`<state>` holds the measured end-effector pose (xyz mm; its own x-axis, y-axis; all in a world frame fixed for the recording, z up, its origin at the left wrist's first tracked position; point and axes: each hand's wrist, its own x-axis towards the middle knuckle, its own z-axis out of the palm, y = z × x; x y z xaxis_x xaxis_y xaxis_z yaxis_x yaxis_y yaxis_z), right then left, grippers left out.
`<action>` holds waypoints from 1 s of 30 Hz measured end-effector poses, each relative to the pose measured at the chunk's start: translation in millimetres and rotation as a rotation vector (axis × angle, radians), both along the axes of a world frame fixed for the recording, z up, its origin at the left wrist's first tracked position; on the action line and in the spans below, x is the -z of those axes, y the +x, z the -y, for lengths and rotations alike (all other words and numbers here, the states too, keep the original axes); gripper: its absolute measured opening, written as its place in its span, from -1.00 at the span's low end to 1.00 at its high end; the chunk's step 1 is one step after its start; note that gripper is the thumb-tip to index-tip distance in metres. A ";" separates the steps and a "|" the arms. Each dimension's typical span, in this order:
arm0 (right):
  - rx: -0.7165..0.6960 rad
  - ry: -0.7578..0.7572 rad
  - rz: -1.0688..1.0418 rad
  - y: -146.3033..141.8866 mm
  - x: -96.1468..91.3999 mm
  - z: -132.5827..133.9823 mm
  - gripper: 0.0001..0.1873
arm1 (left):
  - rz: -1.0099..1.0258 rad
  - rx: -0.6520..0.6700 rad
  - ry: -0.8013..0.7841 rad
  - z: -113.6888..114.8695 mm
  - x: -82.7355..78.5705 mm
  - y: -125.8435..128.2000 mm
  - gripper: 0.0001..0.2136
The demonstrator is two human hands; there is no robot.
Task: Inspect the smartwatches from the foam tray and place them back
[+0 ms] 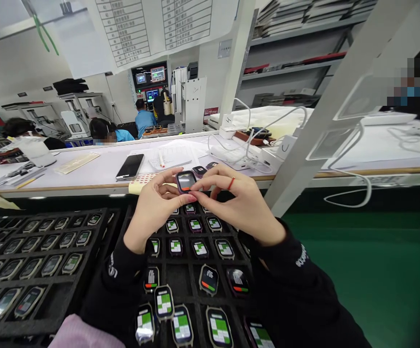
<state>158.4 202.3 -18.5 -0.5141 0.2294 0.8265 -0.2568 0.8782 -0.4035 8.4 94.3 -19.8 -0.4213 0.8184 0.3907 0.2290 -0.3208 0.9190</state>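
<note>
Between my two hands, above the far end of a black foam tray (181, 278), is a strapless smartwatch (185, 181) with a lit screen and a red patch low on it. My left hand (155, 203) grips its left side and lower edge. The thumb and fingers of my right hand (237, 198), which wears a red ring, close on its lower right corner. Below lie several watches in the tray's compartments, most with green and white screens, such as a gold-rimmed watch (219, 327). Another watch (164, 302) rests across the dividers.
A second tray (55, 304) of watches stands left. On the white bench (104, 166) beyond are a phone (130, 167), papers, pens, and white cables (249, 152). A slanted white post (325, 116) rises at right. Co-workers sit behind, one in a blue shirt (145, 122).
</note>
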 end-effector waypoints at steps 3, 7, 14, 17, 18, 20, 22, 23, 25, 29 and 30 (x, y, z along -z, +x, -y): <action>0.010 0.039 -0.017 -0.2 0.5 1.2 -0.93 | 0.005 0.012 -0.004 1.0 -0.7 0.1 -0.38; 0.012 0.033 0.021 0.0 -1.1 3.2 -0.93 | -0.033 0.012 -0.042 3.1 -0.1 2.6 -0.42; 0.227 -0.236 -0.284 4.4 -1.1 -5.1 -0.90 | -0.226 -0.104 0.063 6.6 -0.4 -3.1 -0.52; 0.192 -0.354 -0.397 8.9 -2.6 -8.9 -0.85 | -0.252 -0.189 0.167 10.4 -3.2 -15.5 -0.54; 0.168 -0.370 -0.424 10.1 -3.8 -8.8 -0.83 | -0.257 -0.205 0.191 12.1 -4.1 -20.1 -0.53; 0.134 -0.378 -0.454 11.4 -6.6 -6.3 -0.82 | -0.268 -0.232 0.222 15.6 -5.6 -28.7 -0.53; 0.130 -0.374 -0.450 11.4 -9.2 -1.3 -0.81 | -0.278 -0.258 0.239 18.9 -6.5 -35.6 -0.53; 0.129 -0.378 -0.444 11.0 -10.1 1.6 -0.81 | -0.281 -0.271 0.239 20.4 -6.8 -38.2 -0.53; 0.120 -0.390 -0.436 9.9 -11.1 6.9 -0.80 | -0.283 -0.288 0.229 22.8 -7.1 -41.7 -0.54; 0.124 -0.405 -0.471 7.9 -10.7 11.8 -0.78 | -0.262 -0.270 0.216 25.5 -7.9 -43.8 -0.55; 0.130 -0.408 -0.476 7.7 -10.4 12.0 -0.79 | -0.254 -0.261 0.219 25.7 -8.2 -43.8 -0.55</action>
<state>166.0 190.3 -8.1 -0.0591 0.6097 0.7904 -0.3924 0.7138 -0.5800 -35.5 68.6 -11.7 -0.4711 0.5835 0.6615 0.5388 -0.4035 0.7395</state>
